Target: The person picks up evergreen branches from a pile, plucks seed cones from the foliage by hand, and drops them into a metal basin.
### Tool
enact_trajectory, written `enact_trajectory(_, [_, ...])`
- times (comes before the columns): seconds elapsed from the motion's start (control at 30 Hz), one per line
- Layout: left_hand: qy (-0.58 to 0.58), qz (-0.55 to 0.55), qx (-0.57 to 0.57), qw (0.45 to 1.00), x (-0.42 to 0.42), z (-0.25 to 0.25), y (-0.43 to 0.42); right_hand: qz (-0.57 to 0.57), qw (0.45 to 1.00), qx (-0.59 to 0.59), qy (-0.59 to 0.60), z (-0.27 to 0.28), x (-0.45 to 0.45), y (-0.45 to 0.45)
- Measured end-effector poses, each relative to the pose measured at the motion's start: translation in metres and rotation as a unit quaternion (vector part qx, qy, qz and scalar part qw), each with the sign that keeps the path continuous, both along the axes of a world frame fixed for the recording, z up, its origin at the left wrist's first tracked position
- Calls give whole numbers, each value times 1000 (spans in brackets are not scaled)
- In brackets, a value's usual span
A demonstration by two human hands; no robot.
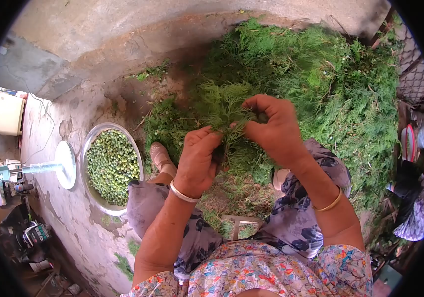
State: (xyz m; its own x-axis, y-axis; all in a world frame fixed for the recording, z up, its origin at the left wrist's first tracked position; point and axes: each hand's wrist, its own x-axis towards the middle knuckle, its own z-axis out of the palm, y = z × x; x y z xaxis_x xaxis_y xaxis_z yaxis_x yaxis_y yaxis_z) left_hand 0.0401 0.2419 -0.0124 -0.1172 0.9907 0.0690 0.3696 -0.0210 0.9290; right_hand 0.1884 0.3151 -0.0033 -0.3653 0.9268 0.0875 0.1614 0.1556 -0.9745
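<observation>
My left hand [199,158] is closed on the lower stem of a feathery green conifer sprig [224,99], its thumb and fingertips pressed together. Opposite it, my right hand [276,131] has its fingers curled in at the same sprig, thumb against the foliage. Whether a small cone lies between its fingertips is hidden. The sprig is held up between my knees, over loose greenery. Down to the left, a round metal basin [90,185] holds a heap of small green cones or berries [113,166].
A large pile of cut conifer branches [340,104] spreads ahead and to the right, against a concrete wall [137,34]. Left of the basin stands a pale fan-like device with a round white base [66,163]. A wooden stool edge [239,220] shows between my legs.
</observation>
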Motion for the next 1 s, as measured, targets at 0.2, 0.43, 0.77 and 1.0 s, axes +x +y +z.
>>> enact_trajectory(0.2, [-493,41,-159,854,-3,-2,5,59,955,-259,130,15,8,3])
enact_trajectory(0.43, [-739,-104,-191,638,-22,-26,3,134,861,-361,331,13,25,13])
enact_trajectory(0.77, [-576,71,-219,784,-20,-27,14,52,808,-421,408,6,18,8])
enact_trajectory(1.0, [-563,144,-149,800,-12,-38,16,-62,878,-349,322,18,14,6])
